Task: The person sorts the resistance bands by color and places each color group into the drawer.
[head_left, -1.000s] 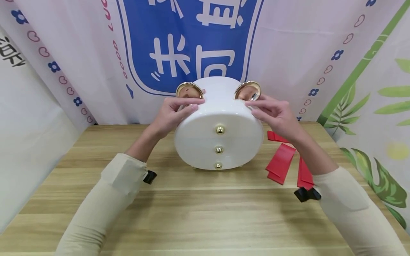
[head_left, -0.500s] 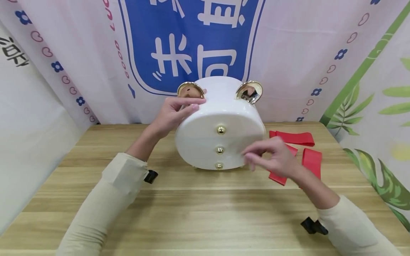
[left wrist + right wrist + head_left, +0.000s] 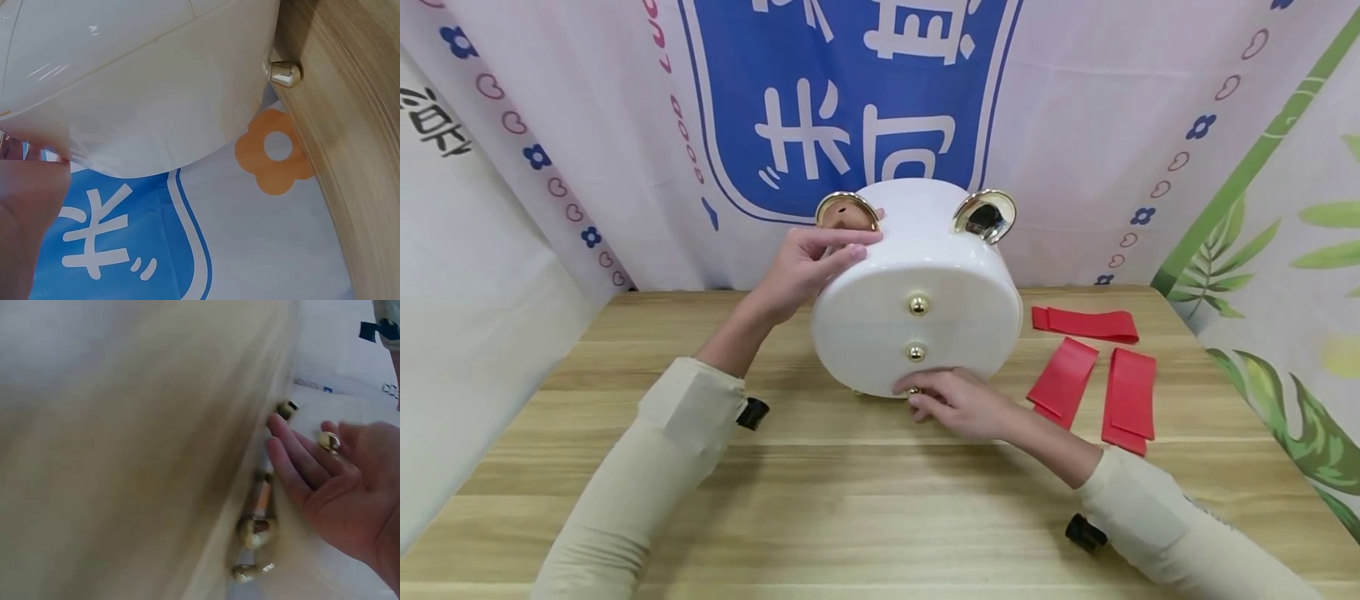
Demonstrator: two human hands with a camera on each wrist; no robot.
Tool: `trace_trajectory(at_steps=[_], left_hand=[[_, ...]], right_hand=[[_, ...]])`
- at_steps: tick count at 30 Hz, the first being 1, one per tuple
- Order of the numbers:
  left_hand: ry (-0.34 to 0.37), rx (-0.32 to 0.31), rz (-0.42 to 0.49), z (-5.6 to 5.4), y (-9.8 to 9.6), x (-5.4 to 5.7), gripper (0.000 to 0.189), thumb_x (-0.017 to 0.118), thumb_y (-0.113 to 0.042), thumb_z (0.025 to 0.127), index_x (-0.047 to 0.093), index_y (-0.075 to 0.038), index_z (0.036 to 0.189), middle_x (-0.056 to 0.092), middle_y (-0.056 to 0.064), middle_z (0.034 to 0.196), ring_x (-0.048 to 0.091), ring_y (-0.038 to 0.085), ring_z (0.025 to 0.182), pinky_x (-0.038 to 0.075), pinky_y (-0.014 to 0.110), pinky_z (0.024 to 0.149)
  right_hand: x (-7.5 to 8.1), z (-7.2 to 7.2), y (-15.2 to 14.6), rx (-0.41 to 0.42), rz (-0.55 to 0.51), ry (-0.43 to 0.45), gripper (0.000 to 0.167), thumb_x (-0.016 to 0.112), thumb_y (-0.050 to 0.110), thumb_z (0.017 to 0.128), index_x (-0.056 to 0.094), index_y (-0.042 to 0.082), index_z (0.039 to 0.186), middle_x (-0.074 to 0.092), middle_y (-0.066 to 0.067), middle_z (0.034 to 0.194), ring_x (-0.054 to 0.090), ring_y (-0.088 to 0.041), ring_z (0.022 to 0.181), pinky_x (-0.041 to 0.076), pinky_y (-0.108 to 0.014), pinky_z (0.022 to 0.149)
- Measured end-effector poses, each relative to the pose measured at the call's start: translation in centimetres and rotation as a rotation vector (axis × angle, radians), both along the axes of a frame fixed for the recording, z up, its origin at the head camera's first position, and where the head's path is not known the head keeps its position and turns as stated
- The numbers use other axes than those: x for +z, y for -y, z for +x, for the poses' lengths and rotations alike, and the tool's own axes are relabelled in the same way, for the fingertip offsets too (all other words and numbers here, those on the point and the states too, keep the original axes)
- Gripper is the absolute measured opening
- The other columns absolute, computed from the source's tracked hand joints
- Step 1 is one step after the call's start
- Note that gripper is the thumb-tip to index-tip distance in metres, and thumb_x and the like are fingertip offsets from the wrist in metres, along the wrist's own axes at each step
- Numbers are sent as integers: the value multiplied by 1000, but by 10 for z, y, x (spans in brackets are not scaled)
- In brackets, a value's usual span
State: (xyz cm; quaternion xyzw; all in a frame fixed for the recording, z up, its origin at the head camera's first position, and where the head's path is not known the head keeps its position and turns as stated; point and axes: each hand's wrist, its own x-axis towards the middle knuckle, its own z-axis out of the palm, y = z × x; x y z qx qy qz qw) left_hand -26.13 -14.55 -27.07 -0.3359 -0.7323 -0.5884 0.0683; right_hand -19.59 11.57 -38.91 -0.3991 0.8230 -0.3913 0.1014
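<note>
White oval box (image 3: pixel 916 329) stands on the wood-grain surface (image 3: pixel 850 500), centre of the head view, rounded face toward the person. Its face carries three gold knobs in a vertical row: upper knob (image 3: pixel 918 306), middle knob (image 3: pixel 916 352), lowest knob (image 3: pixel 914 390). Two gold ears sit on top: left ear (image 3: pixel 845 214), right ear (image 3: pixel 988 218), both mirror-like.

Left hand (image 3: pixel 797 271): at the box's upper left, by the left ear. Index finger and thumb lie extended, narrow gap between them, tips on the white shell; index passes in front of the ear, another fingertip shows behind it. Left wrist view: fingers partly hidden by the box; a gold foot (image 3: pixel 285 74) projects from its underside.

Right hand (image 3: pixel 962 404): at the bottom of the face, index finger above the lowest knob, thumb below it, narrow spacing. Whether they press on the knob cannot be told; right wrist view is partly blurred, palm and extended fingers visible beside the knobs.

Right of the box, three red strips lie flat, apart from it: far strip (image 3: pixel 1093 323) crosswise, near-left strip (image 3: pixel 1066 379) and near-right strip (image 3: pixel 1130 392) lengthwise, side by side.

Behind: white printed cloth (image 3: pixel 1052 108) with a blue panel (image 3: pixel 850 75) bearing white characters. Both sleeves cream.
</note>
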Motion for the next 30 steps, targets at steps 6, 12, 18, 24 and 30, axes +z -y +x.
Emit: trace_trajectory(at_steps=[6,12,18,24,30], left_hand=[[3,5,3,0,1,-1,24,64,-2,98,72,7,119,71,4,87,49,10,63,47,23,51],[14,13,-19,-1,1,-1,25,65,-4,99,73,5,120,71,5,84,44,10,60,44,23,49],[13,13,-29,0,0,0,25,65,-3,98,73,6,120,71,5,86,42,10,62,42,23,50],[5,15,-29,0,-1,2,24,66,-2,98,74,6,119,75,1,104,44,11,67,43,22,51],[5,11,-31,-1,-1,3,24,66,-3,98,74,6,119,76,2,105,45,12,66,44,22,51]], right_hand=[[-5,4,8,-84,-78,54,20,57,3,105,72,-4,117,75,-15,97,76,-22,85,62,-30,71],[-10,7,7,-102,-82,-26,19,60,3,104,73,-3,116,76,-13,98,75,-21,87,60,-23,74],[-11,9,5,-105,-99,0,20,59,2,104,73,-4,117,76,-15,99,75,-24,89,61,-25,74],[-9,18,5,-99,-93,43,18,59,1,103,73,-2,115,75,-12,96,74,-21,85,62,-27,73],[-5,34,5,-83,-85,95,20,58,2,105,73,0,117,72,-11,91,73,-15,75,61,-29,63]])
